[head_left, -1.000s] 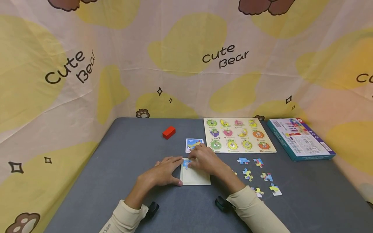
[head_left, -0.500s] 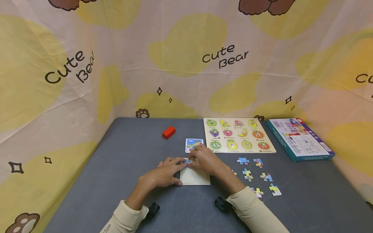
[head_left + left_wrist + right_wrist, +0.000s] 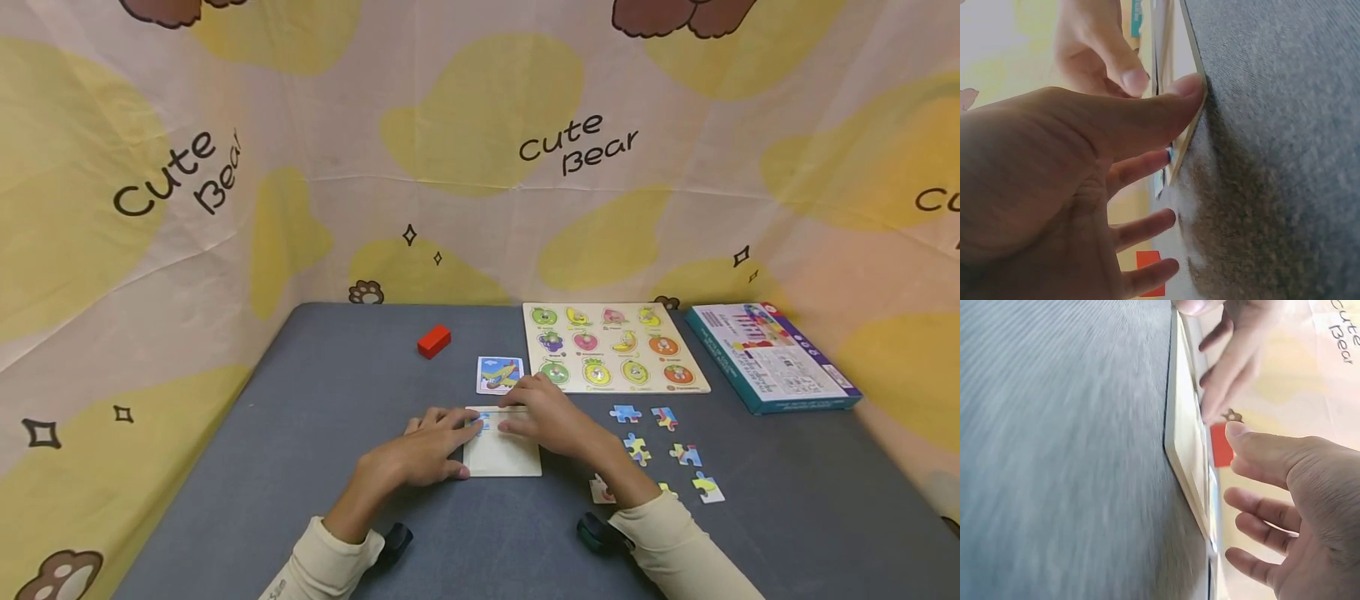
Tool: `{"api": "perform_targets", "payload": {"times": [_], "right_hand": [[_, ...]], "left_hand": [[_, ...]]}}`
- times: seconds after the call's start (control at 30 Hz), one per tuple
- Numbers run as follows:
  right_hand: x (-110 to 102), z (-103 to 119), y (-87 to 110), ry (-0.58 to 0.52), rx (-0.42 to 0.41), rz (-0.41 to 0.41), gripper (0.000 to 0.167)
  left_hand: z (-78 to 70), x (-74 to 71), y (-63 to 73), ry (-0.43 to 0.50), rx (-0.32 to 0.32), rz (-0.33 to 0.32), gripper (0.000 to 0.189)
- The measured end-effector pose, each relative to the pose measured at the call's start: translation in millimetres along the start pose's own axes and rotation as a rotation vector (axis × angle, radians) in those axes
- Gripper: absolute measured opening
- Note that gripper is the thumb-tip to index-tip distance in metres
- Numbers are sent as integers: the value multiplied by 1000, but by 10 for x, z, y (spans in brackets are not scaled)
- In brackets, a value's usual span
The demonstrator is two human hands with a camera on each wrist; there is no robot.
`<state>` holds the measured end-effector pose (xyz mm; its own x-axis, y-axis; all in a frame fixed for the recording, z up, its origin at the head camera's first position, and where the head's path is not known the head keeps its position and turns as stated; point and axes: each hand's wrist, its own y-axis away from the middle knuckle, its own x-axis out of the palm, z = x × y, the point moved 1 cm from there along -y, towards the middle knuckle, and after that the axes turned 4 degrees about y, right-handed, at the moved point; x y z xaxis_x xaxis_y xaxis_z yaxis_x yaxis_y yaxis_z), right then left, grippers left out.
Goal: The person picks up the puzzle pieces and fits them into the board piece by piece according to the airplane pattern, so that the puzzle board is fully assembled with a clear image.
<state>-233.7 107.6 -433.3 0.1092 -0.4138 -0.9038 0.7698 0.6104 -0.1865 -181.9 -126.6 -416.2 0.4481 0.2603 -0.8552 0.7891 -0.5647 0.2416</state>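
A small cream puzzle tray (image 3: 510, 458) lies flat on the table, with a blue jigsaw piece (image 3: 484, 419) at its far left corner. My left hand (image 3: 420, 450) rests at the tray's left side. Its index fingertip presses on that piece, while the thumb touches the tray's near left corner; the left wrist view shows the thumb (image 3: 1179, 94) on the rim and the other fingers stretched out. Over the tray's right half hovers my right hand (image 3: 555, 421). In the right wrist view this hand (image 3: 1297, 500) has loosely bent fingers with nothing between them.
Behind the tray lies an airplane picture card (image 3: 498, 375). Several loose jigsaw pieces (image 3: 686, 455) spread to the right, partly hidden by the right forearm. A fruit board (image 3: 611, 358), a teal-edged box (image 3: 772, 358) and a red block (image 3: 434, 342) stand farther back.
My right hand has let go of the blue piece and moved right, off the tray's left corner. The left index finger has slid onto the piece and stays there.
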Motion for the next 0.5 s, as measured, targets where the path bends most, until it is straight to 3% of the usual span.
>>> {"api": "perform_targets", "payload": {"times": [0.27,0.5], "right_hand": [[-194,-162,269,-17,86,1,29],[-350,-335,512,3,164,0,30]], "left_hand": [[-37,-10,11,-13,-51,16,73],[-28,-7,30,2,-28,20,73]]}}
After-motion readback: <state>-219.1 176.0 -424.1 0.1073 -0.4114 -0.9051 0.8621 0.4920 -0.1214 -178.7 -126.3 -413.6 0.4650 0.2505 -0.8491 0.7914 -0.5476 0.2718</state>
